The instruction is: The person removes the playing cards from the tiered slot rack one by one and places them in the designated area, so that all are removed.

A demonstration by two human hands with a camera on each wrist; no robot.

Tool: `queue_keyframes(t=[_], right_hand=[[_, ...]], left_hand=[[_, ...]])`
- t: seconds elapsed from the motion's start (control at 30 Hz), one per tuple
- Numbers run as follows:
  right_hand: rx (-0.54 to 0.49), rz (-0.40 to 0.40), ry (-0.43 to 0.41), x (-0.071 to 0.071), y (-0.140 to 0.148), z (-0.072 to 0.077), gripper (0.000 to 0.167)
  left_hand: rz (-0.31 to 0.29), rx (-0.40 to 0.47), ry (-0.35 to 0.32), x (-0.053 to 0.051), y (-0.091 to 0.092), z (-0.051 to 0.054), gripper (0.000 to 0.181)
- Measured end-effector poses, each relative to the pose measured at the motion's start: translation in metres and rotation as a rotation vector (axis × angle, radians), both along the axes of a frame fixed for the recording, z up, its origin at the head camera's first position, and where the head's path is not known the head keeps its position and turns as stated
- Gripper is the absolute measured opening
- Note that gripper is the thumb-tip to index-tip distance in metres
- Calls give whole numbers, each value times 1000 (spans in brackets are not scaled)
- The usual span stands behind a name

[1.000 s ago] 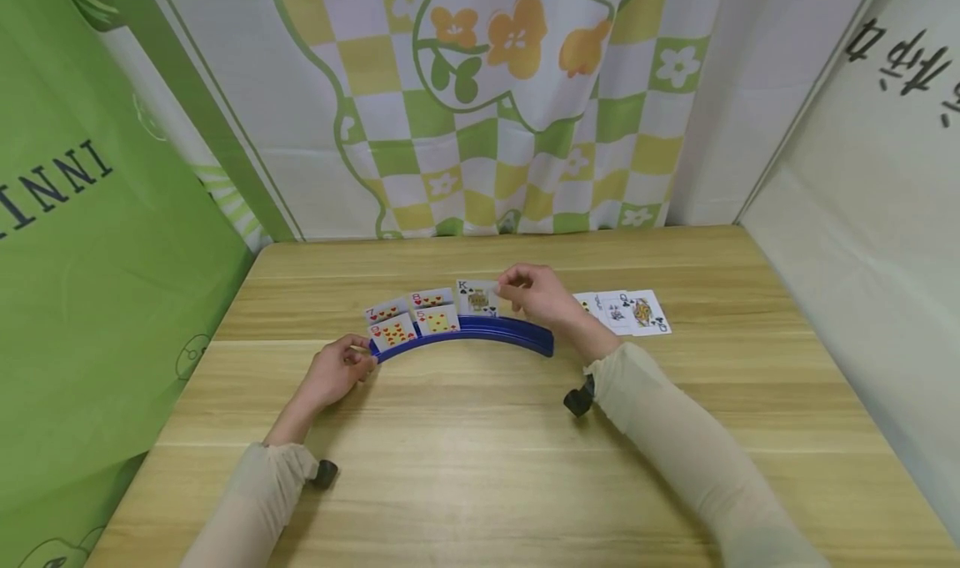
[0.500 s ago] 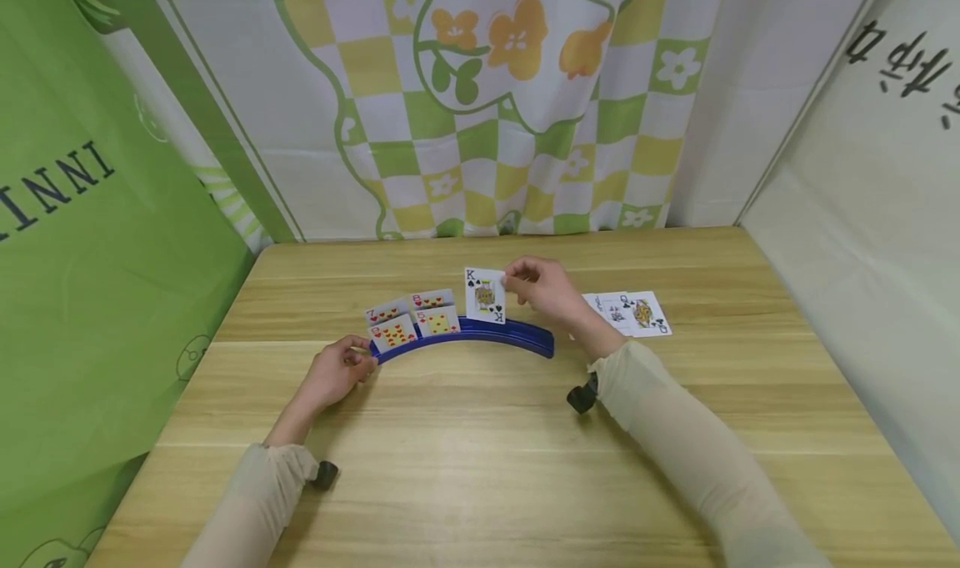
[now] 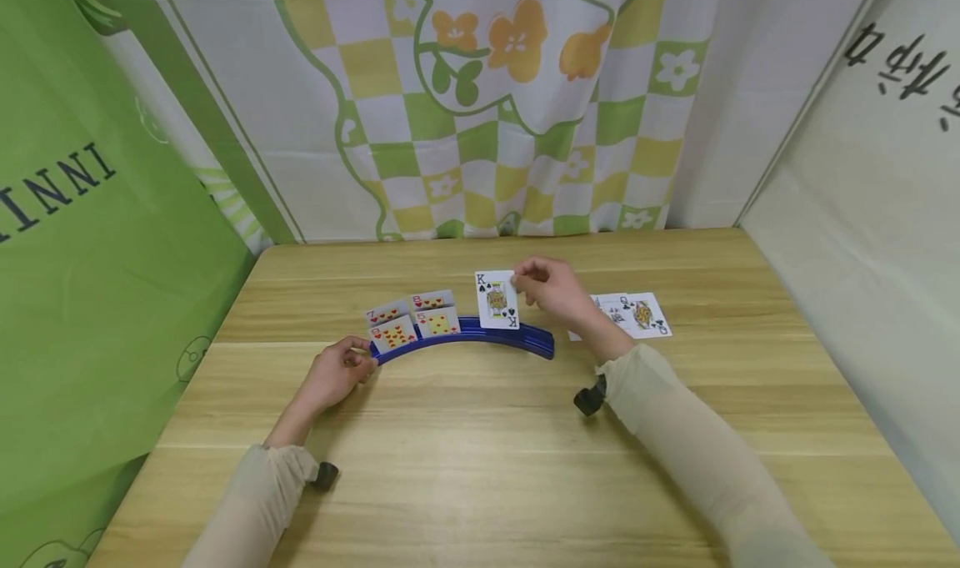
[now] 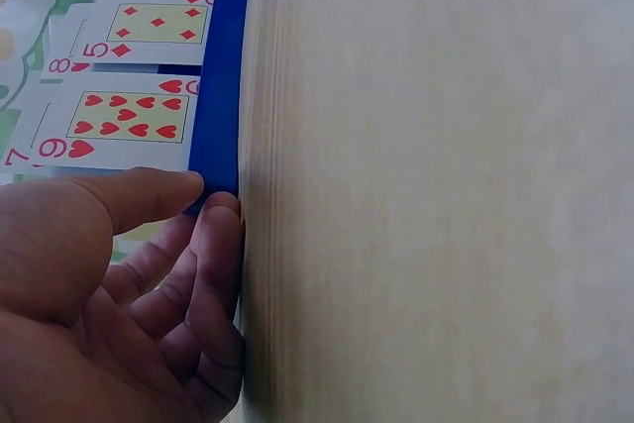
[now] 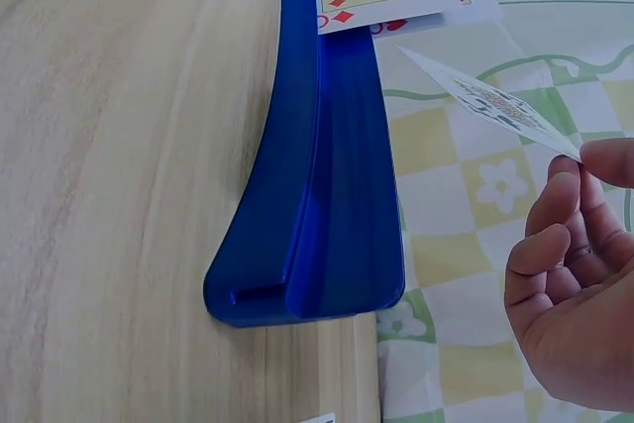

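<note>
My left hand pinches the left end of a curved blue card holder, its thumb over the edge in the left wrist view. A nine of hearts and a five of diamonds stand in the holder's front row. Behind them, partly hidden, are a seven and an eight of hearts. With thumb and fingertips, my right hand holds the king of spades by its right edge. In the right wrist view the king is tilted and apart from the holder.
Face-up cards overlap on the wooden table to the right, with a queen of clubs on that side. My right wrist partly covers them. Behind the table hangs a patterned curtain.
The right hand has lifted the king of spades and carried it right along the holder, uncovering more of its face. The left hand keeps its place on the holder's end.
</note>
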State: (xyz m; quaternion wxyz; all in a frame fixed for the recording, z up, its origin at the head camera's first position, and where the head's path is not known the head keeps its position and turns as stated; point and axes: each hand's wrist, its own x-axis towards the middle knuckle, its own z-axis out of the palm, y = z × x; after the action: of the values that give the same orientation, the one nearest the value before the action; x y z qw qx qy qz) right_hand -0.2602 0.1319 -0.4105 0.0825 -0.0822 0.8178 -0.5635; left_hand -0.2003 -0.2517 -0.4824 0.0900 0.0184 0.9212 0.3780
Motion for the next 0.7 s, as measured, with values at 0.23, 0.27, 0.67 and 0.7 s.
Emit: queue_keyframes(t=[0.23, 0.27, 0.67, 0.7], right_hand=[[-40, -11, -6, 0, 6, -1, 22], [-41, -8, -4, 0, 7, -1, 22], [-64, -9, -6, 1, 16, 2, 21], [-64, -11, -9, 2, 17, 2, 21]], left_hand=[[-6, -9, 13, 0, -1, 0, 37], [-6, -10, 12, 0, -1, 0, 37], [-5, -16, 14, -1, -1, 0, 37], [-5, -17, 14, -1, -1, 0, 37]])
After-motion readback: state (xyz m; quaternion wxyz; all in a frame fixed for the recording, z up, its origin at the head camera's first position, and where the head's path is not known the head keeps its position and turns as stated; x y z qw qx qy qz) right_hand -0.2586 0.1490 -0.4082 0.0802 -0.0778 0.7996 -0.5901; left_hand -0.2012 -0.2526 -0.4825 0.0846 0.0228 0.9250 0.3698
